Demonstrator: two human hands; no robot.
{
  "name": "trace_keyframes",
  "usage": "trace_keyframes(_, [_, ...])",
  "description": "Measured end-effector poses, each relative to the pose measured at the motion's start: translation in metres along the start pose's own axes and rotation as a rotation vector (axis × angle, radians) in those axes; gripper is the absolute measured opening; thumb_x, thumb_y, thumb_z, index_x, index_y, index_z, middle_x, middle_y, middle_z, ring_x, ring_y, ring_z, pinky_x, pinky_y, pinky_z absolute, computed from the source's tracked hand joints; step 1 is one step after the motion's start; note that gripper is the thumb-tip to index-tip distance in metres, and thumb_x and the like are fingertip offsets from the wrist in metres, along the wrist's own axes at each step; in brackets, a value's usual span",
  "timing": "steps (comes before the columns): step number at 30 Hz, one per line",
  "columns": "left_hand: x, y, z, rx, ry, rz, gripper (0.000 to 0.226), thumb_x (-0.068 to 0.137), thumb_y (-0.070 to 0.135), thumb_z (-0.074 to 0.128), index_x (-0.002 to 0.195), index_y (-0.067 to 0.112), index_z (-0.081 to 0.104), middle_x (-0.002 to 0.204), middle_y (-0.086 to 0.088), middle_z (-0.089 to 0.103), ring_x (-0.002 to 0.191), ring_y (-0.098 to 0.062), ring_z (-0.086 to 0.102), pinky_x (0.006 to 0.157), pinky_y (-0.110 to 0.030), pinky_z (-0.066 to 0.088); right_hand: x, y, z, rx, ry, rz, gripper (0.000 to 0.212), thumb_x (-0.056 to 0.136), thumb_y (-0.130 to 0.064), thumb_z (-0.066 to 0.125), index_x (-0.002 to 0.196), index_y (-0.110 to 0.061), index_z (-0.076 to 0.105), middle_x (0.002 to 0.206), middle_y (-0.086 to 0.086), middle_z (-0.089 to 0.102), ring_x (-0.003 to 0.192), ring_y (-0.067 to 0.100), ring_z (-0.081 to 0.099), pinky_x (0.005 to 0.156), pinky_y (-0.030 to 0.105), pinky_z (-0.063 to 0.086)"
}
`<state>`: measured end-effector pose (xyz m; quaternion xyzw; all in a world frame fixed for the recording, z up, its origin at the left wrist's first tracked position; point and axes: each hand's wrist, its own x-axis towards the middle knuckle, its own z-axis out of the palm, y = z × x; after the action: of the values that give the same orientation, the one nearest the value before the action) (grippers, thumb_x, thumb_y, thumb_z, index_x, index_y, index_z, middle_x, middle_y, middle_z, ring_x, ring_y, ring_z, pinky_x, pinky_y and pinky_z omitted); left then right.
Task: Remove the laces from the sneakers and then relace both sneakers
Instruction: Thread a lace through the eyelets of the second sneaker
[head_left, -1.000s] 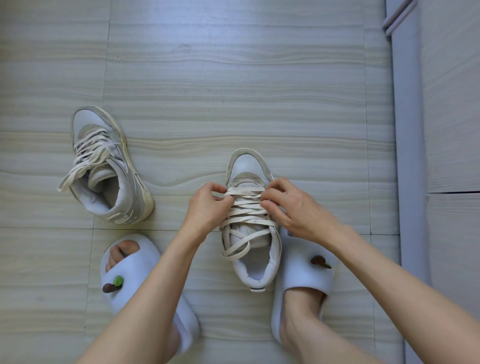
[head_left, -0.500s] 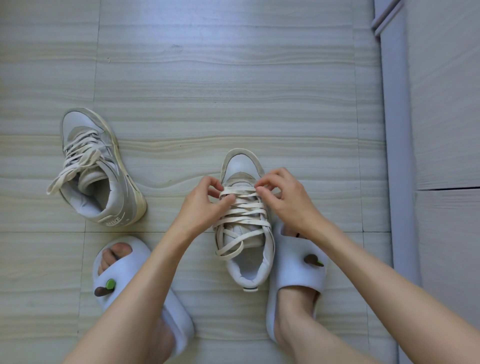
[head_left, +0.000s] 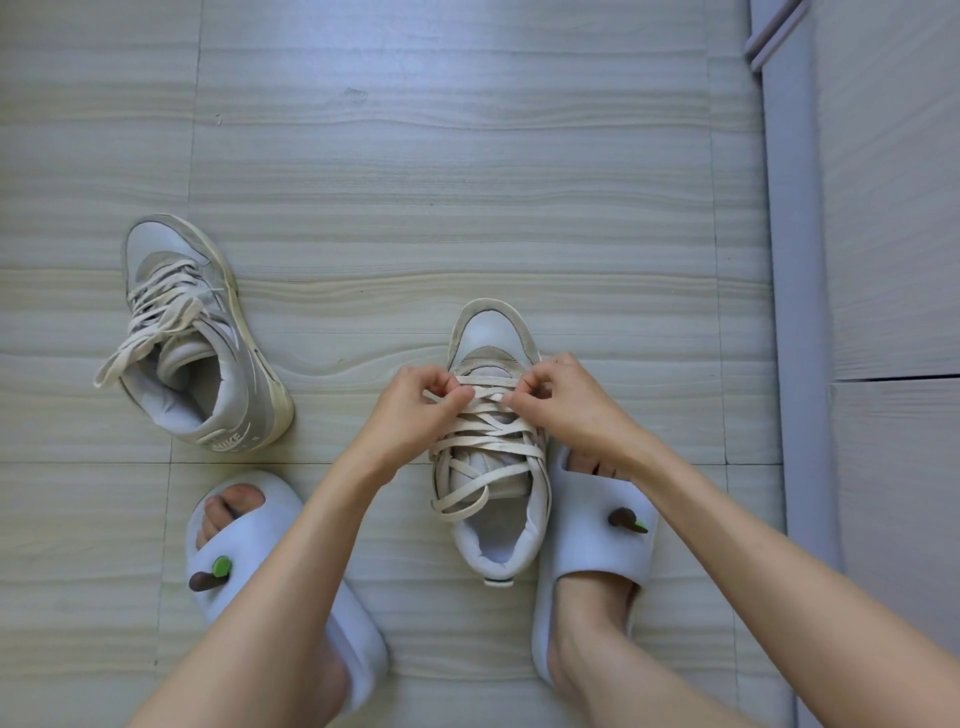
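Note:
A grey-white sneaker (head_left: 493, 540) stands on the floor between my feet, toe pointing away from me. Its cream lace (head_left: 488, 426) crosses the tongue in loose rows, with slack loops near the collar. My left hand (head_left: 415, 410) pinches the lace at the rows nearest the toe on the left side. My right hand (head_left: 571, 405) pinches the same lace on the right side. A second sneaker (head_left: 208, 374) lies tilted at the left, laced, with its lace ends (head_left: 150, 332) hanging loose over the side.
My feet wear white slides: the left slide (head_left: 270, 561) and the right slide (head_left: 597, 551), which touches the near sneaker. A grey skirting board (head_left: 789, 260) and a pale cabinet (head_left: 893, 208) run along the right. The floor is light wood-look tile (head_left: 415, 156).
Both hands stay at the lace rows nearest the toe, with fingertips drawn closer together over the lace. The view has shifted slightly; the sneakers have not moved on the floor.

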<state>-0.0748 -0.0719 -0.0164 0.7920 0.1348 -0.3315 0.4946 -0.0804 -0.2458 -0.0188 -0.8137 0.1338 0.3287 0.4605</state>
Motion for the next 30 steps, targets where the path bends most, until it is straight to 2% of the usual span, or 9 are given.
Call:
trace_keyframes(3, [0.002, -0.002, -0.002, -0.022, -0.019, -0.063, 0.018, 0.093, 0.022, 0.056, 0.075, 0.019, 0.055, 0.084, -0.007, 0.062, 0.074, -0.02, 0.057, 0.068, -0.034, 0.051, 0.001, 0.002, -0.003, 0.141, -0.05, 0.041, 0.03, 0.087, -0.016, 0.064, 0.059, -0.019, 0.055, 0.073, 0.011, 0.058, 0.066, 0.018, 0.049, 0.068, 0.031, 0.041])
trace_keyframes(9, [0.002, -0.007, -0.006, -0.08, 0.039, -0.068, 0.014, 0.091, 0.017, 0.058, 0.078, 0.018, 0.052, 0.086, 0.0, 0.055, 0.073, -0.017, 0.057, 0.055, -0.021, 0.053, -0.001, 0.006, -0.006, 0.237, 0.014, 0.064, 0.022, 0.087, -0.021, 0.065, 0.067, -0.02, 0.056, 0.077, 0.001, 0.061, 0.072, 0.016, 0.057, 0.075, 0.032, 0.049])
trace_keyframes(12, [-0.003, -0.005, -0.006, -0.065, 0.119, 0.033, 0.021, 0.09, 0.005, 0.053, 0.081, 0.023, 0.051, 0.089, -0.001, 0.052, 0.072, -0.021, 0.056, 0.063, -0.033, 0.057, -0.007, 0.005, -0.007, 0.034, 0.101, -0.055, 0.02, 0.082, -0.028, 0.07, 0.066, -0.027, 0.058, 0.084, -0.005, 0.051, 0.073, 0.007, 0.05, 0.071, 0.016, 0.04])
trace_keyframes(14, [-0.007, -0.004, -0.004, 0.082, 0.148, 0.143, 0.025, 0.088, 0.005, 0.052, 0.078, 0.028, 0.056, 0.087, 0.002, 0.05, 0.069, -0.02, 0.055, 0.07, -0.037, 0.053, -0.012, 0.001, -0.002, -0.169, 0.079, -0.128, 0.01, 0.082, -0.032, 0.069, 0.075, -0.025, 0.065, 0.087, -0.005, 0.044, 0.077, 0.005, 0.046, 0.069, 0.018, 0.033])
trace_keyframes(17, [-0.011, -0.004, 0.001, 0.359, 0.146, 0.234, 0.005, 0.087, 0.026, 0.057, 0.086, 0.03, 0.061, 0.087, 0.01, 0.042, 0.065, -0.004, 0.047, 0.07, -0.027, 0.04, -0.014, -0.002, 0.005, -0.461, 0.013, -0.198, 0.021, 0.085, -0.038, 0.064, 0.096, -0.02, 0.069, 0.095, -0.003, 0.039, 0.099, 0.014, 0.044, 0.083, 0.025, 0.035])
trace_keyframes(22, [-0.012, -0.005, 0.006, 0.613, 0.162, 0.264, 0.021, 0.086, 0.037, 0.061, 0.1, 0.021, 0.059, 0.095, 0.005, 0.036, 0.074, -0.014, 0.045, 0.063, -0.029, 0.038, -0.014, -0.008, 0.003, -0.593, -0.027, -0.209, 0.021, 0.087, -0.039, 0.061, 0.094, -0.02, 0.067, 0.097, -0.005, 0.036, 0.11, 0.017, 0.04, 0.081, 0.029, 0.035])
trace_keyframes(26, [-0.01, -0.001, 0.007, 0.471, 0.076, 0.196, 0.009, 0.085, 0.027, 0.065, 0.084, 0.022, 0.058, 0.094, 0.006, 0.035, 0.076, -0.009, 0.043, 0.068, -0.018, 0.032, -0.015, -0.008, 0.0, -0.363, -0.005, -0.178, 0.008, 0.084, -0.027, 0.065, 0.078, -0.023, 0.062, 0.092, -0.005, 0.044, 0.092, 0.012, 0.048, 0.075, 0.024, 0.034])
trace_keyframes(28, [-0.009, 0.001, 0.004, 0.338, 0.055, 0.105, 0.015, 0.084, 0.025, 0.067, 0.073, 0.025, 0.056, 0.09, 0.005, 0.041, 0.072, -0.005, 0.045, 0.064, -0.016, 0.032, -0.017, -0.006, -0.003, -0.172, 0.019, -0.109, 0.019, 0.083, -0.024, 0.068, 0.068, -0.026, 0.056, 0.091, -0.004, 0.048, 0.08, 0.009, 0.05, 0.071, 0.022, 0.034])
trace_keyframes(30, [-0.01, 0.0, 0.0, 0.181, 0.002, 0.018, 0.021, 0.083, 0.025, 0.068, 0.065, 0.023, 0.058, 0.072, 0.004, 0.052, 0.056, -0.004, 0.044, 0.053, -0.019, 0.032, -0.02, -0.003, -0.006, -0.038, 0.0, -0.031, 0.023, 0.084, -0.022, 0.066, 0.065, -0.026, 0.055, 0.089, -0.002, 0.053, 0.081, 0.011, 0.055, 0.075, 0.032, 0.045])
